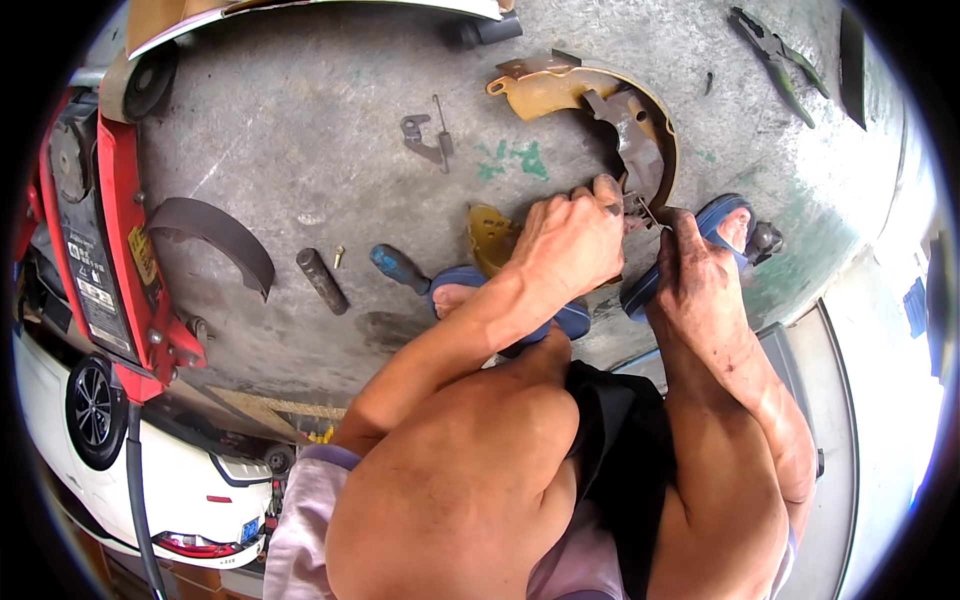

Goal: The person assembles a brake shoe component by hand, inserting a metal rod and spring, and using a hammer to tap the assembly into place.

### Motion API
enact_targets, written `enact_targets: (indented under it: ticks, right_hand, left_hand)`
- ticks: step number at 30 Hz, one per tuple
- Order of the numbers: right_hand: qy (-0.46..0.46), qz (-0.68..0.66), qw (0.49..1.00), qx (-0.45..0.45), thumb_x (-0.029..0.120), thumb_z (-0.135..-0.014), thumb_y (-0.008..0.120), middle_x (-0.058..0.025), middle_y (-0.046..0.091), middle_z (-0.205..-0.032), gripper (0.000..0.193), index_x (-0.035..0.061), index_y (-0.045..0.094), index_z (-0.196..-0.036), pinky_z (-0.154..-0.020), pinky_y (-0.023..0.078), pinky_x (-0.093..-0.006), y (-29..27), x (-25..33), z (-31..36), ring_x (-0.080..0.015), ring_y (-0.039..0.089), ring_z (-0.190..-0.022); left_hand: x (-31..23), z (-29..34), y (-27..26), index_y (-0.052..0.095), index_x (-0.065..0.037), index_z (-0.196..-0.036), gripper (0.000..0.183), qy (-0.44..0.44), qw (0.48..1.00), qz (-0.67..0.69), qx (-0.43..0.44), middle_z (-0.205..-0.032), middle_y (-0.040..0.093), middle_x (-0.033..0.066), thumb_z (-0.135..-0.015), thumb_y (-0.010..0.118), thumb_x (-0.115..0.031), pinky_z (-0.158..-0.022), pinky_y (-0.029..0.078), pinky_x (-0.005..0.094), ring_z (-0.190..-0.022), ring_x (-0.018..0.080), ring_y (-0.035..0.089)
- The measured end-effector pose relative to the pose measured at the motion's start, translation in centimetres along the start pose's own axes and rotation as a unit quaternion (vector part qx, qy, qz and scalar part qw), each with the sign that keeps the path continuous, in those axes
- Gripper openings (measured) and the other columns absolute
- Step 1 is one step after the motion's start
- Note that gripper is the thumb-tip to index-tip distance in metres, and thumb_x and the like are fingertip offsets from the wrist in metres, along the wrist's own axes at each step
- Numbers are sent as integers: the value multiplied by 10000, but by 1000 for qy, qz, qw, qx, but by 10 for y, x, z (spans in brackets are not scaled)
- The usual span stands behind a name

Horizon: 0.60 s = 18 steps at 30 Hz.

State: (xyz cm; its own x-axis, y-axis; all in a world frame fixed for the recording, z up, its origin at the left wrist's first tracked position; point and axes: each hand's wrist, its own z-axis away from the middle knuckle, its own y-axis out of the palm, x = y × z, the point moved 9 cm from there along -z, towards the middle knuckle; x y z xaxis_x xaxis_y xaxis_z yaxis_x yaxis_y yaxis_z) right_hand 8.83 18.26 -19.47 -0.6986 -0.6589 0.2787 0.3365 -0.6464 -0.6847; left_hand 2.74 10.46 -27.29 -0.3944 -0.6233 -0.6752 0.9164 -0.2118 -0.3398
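A yellow-brown curved brake shoe with a grey metal lever against its inner side lies in front of me. My left hand is closed by the lever's near end; its fingers hide what they grip. My right hand is closed with its fingertips at the shoe's near end. Between the hands is a thin metal piece, too small to make out fully. Another yellow-brown curved part shows beside my left hand, partly covered by it.
Left of my feet lie a blue-handled screwdriver, a bolt, a dark cylinder and a dark curved lining. A small bracket and spring lie farther off. Pliers are far right; a red jack stands left.
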Motion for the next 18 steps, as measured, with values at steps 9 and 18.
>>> enact_targets:
  ticks: [9, 18]
  right_hand:
    - [-28, 58, 998, -10, -51, -802, 582, -208, 681, -757, 352, 17, 548, -1145, -919, 415, -620, -9, 14, -4, -419, 677, -672]
    - [36, 0, 995, 93, -75, -746, 577, -249, 650, -713, 377, -47, 509, -1116, -705, 534, -528, 4, 9, -9, -442, 670, -664]
  left_hand:
    - [0, 0, 2, 546, 86, -970, 290, 21, 1000, -8, -20, -792, 673, 279, -765, 640, -97, -643, 585, 472, -691, 414, 704]
    - [2, -1, 3, 551, 81, -984, 328, 10, 1000, 4, 8, -810, 676, 259, -732, 669, -92, -659, 591, 455, -713, 400, 711]
